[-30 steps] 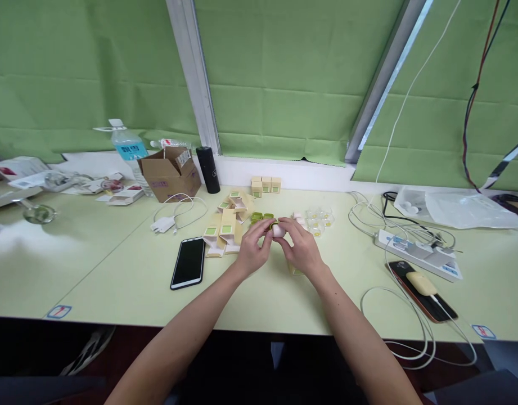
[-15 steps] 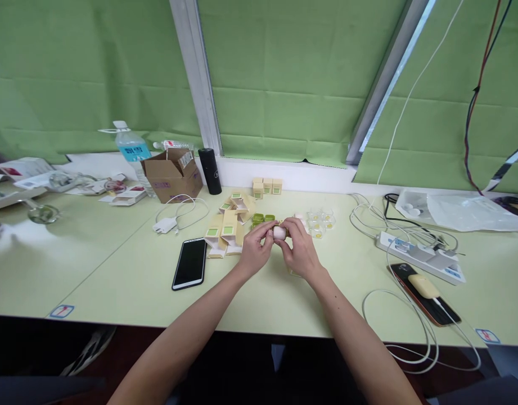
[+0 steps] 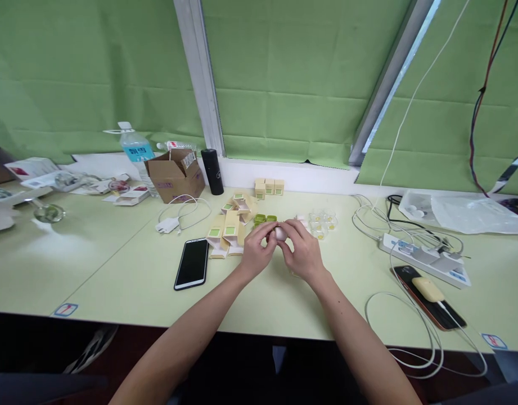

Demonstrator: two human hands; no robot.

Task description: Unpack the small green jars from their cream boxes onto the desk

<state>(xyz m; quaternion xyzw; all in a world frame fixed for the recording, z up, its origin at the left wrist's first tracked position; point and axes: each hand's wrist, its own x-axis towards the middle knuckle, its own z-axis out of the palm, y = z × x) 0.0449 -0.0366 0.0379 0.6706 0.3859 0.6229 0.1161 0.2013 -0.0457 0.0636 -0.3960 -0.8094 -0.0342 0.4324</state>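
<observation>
My left hand (image 3: 256, 251) and my right hand (image 3: 301, 252) meet over the middle of the pale green table (image 3: 115, 270), both pinching a small white rounded object (image 3: 280, 232) between their fingertips. Just beyond them sit small green jars (image 3: 264, 219), flattened and folded cream cartons with green labels (image 3: 227, 226), and several clear little cups with yellow centres (image 3: 321, 221). Three upright cream boxes (image 3: 268, 187) stand near the window sill.
A black phone (image 3: 192, 263) lies left of my hands, beside a white charger and cable (image 3: 174, 216). A cardboard box (image 3: 173, 175), black tumbler (image 3: 212, 163) and water bottle (image 3: 134, 151) stand at the back left. A power strip (image 3: 423, 259), cables and a second phone (image 3: 429, 297) lie right.
My hands have stayed together on the small white object, turning it slightly. The view has shifted a little to the left and up.
</observation>
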